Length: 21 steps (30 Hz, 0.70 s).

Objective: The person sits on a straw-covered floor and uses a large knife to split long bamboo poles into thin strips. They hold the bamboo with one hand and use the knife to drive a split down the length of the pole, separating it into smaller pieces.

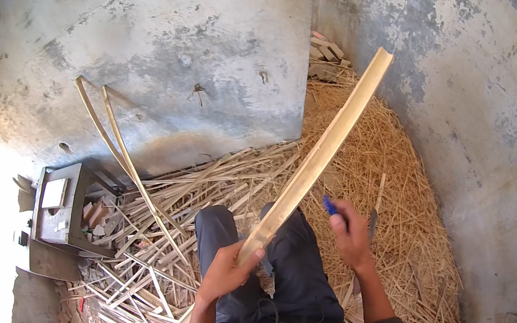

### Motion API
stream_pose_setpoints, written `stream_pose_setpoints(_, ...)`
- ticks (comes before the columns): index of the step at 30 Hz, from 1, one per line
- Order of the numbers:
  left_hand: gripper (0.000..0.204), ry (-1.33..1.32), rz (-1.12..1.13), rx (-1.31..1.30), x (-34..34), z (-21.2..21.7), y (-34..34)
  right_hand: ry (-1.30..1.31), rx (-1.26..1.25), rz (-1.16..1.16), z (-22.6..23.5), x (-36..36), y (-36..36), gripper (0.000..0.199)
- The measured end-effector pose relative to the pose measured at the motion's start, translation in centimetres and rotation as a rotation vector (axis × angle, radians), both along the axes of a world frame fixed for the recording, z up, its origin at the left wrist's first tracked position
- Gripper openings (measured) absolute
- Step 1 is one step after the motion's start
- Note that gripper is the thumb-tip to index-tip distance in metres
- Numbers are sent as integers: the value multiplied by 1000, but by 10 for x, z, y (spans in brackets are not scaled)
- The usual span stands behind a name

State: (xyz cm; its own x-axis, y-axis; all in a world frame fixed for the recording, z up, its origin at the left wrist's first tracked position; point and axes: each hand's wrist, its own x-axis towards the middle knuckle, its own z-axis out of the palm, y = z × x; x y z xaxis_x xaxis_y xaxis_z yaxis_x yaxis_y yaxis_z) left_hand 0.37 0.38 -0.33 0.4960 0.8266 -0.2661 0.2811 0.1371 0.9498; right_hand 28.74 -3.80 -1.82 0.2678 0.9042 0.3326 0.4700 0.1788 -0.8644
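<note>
My left hand (pixel 229 273) is wrapped round the lower end of a long split bamboo strip (pixel 316 161). The strip slants up and to the right, its hollow, pale inner face showing. To the right of it, apart from it, my right hand (pixel 350 237) is closed on a small blue object (pixel 330 206). Its end pokes out past the fingers, and its kind is not clear. Behind my right wrist a long narrow tool with a pale stick-like end (pixel 381 190) and a dark grey part is partly hidden; it looks like a long knife.
Thin bamboo slats (pixel 228 180) lie heaped at the left, and a pile of straw-like shavings (pixel 408 248) fills the right. Two bent strips (pixel 126 153) lean on the wall (pixel 155 41). A grey box-like frame (pixel 60 224) holds rubble. Bricks (pixel 326 50) lie in the far corner.
</note>
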Motion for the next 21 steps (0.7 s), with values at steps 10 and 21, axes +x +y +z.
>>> stream_pose_setpoints(10, 29, -56, 62, -40, 17, 10, -4, -326, 101, 137, 17, -29, -12, 30)
stream_pose_setpoints(21, 30, -12, 106, 58, 25, 21, -8, -452, 208, 17, 21, -38, -4, 31)
